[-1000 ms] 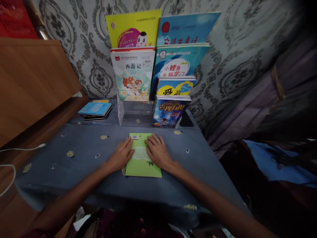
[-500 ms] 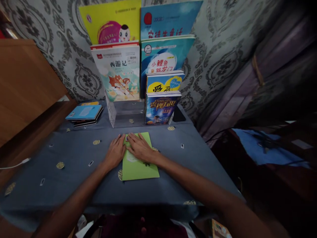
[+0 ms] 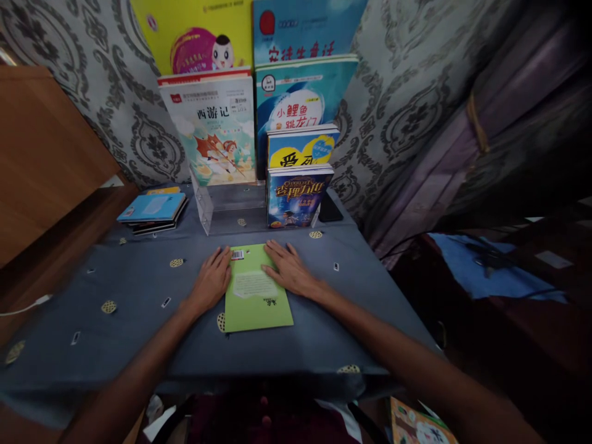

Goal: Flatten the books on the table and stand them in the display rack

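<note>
A light green book (image 3: 259, 313) lies flat on the dark blue tablecloth, its barcode at the far left corner and a block of print in the middle. My left hand (image 3: 213, 277) rests beside its left edge, fingers stretched out and the tips touching that edge near the far corner. On the other side, my right hand (image 3: 291, 270) lies flat over the book's far right edge, fingers extended toward the far corner and thumb on the cover. Neither hand grips anything.
Beyond the book, a clear acrylic stand (image 3: 226, 216) holds several upright books, a dark blue book (image 3: 298, 200) lowest at front. To the left is a stack of thin books (image 3: 152, 208). A black phone-like object (image 3: 330, 208) sits right of the stand. A white cable (image 3: 28, 305) crosses the left side.
My right hand has slid right, from the middle of the green book's far part to its right edge, uncovering the barcode. My left hand stays at the left edge. The view has shifted slightly.
</note>
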`<state>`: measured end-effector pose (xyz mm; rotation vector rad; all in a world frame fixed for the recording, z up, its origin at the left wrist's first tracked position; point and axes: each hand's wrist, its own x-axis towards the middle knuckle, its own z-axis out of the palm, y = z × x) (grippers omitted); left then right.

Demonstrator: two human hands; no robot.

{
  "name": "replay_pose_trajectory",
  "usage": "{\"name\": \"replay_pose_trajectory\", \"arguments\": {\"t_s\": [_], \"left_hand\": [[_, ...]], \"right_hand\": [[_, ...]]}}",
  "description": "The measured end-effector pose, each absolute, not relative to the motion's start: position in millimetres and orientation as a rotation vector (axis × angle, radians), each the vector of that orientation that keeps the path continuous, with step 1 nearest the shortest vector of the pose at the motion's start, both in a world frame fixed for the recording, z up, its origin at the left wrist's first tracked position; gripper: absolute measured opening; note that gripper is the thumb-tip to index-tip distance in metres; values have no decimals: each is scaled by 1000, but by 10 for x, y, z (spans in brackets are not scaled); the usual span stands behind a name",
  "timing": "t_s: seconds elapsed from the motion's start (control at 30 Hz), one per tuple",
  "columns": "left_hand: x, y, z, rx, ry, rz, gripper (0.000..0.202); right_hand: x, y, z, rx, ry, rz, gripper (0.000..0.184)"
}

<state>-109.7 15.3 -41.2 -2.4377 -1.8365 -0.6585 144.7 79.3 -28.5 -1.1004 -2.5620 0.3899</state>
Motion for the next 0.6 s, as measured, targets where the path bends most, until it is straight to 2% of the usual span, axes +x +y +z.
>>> {"name": "replay_pose_trajectory", "arguments": {"t_s": [0.27, 0.6], "left_hand": [[-1136, 228, -369, -2517, -1803, -487, 49], [-798, 524, -139, -2889, -1524, -226, 54]], "right_hand": [[1618, 1046, -411, -936, -2429, 629, 46], [1675, 1191, -440, -858, -2287, 807, 61]]}}
